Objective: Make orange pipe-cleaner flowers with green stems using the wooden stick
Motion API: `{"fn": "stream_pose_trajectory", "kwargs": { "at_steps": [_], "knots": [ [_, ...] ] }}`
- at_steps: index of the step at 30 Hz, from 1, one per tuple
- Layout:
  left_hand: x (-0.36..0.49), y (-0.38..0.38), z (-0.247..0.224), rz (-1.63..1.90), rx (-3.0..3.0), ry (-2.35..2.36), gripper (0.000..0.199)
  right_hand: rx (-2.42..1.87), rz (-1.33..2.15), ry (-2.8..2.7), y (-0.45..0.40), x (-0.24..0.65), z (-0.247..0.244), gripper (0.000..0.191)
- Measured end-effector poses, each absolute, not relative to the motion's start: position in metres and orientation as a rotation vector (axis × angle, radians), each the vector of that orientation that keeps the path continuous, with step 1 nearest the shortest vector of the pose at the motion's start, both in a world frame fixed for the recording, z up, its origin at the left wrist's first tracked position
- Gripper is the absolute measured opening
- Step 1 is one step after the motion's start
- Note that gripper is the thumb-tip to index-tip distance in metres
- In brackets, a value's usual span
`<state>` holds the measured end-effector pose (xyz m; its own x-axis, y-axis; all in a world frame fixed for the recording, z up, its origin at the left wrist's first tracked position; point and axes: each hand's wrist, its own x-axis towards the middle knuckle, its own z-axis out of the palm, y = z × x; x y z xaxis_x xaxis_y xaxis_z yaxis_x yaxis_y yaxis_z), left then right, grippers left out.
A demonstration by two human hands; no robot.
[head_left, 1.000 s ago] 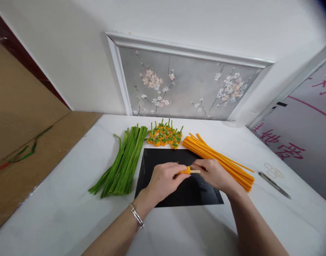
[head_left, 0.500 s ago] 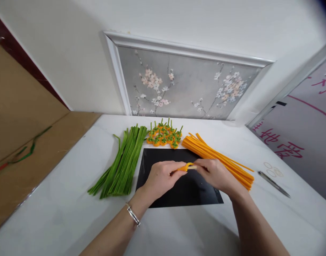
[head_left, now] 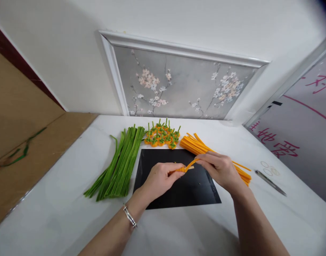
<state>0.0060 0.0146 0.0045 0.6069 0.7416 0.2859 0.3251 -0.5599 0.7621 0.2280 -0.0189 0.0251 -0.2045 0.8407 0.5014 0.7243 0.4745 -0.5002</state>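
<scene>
Above the black mat (head_left: 176, 193), my left hand (head_left: 161, 179) pinches a thin pale stick (head_left: 191, 167) with an orange pipe cleaner (head_left: 190, 164) coiled round it. The free end of that pipe cleaner runs up to the right, held between the thumb and fingers of my right hand (head_left: 218, 169). Part of the coil and the stick's left end are hidden by my left fingers. Behind the mat stand several small orange pumpkin-like pieces (head_left: 163, 137) with green tops and stems.
Green pipe cleaners (head_left: 123, 163) lie in a bundle left of the mat. An orange bundle (head_left: 195, 144) lies to the right, partly behind my right hand. Tweezers (head_left: 271, 183) and several clear rings (head_left: 268, 172) are at the far right. Cardboard (head_left: 45, 149) borders the left side.
My right hand has moved a little to the right and drawn the orange pipe cleaner's free end out from the stick. My left hand keeps its pinch. The view has shifted slightly.
</scene>
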Motion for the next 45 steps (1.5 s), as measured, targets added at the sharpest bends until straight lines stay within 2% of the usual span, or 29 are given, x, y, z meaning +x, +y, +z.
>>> {"fn": "stream_pose_trajectory", "kwargs": {
  "at_steps": [8, 16, 21, 30, 39, 45],
  "knots": [
    [0.01, 0.007, 0.009, 0.795, 2.348, 0.82, 0.017, -1.428, 0.347, -1.966, -0.013, 0.221, 0.018, 0.018],
    [0.009, 0.01, 0.0, 0.987, 2.305, 0.913, 0.011, -1.598, 0.529, -2.326, -0.018, 0.21, 0.02, 0.028],
    [0.007, 0.015, -0.007, 0.983, 2.298, 0.978, 0.013, -1.529, 0.482, -2.48, -0.027, 0.203, 0.023, 0.035],
    [0.0, 0.019, -0.008, 0.809, 2.508, 1.032, 0.028, -1.54, 0.412, -2.484, -0.043, 0.202, 0.042, 0.03],
    [0.001, 0.016, -0.006, 0.792, 2.612, 0.959, 0.024, -1.366, 0.262, -2.156, -0.035, 0.204, 0.039, 0.021],
    [0.006, 0.012, -0.001, 0.834, 2.606, 0.901, 0.015, -1.447, 0.185, -2.045, -0.024, 0.209, 0.029, 0.017]
  ]
}}
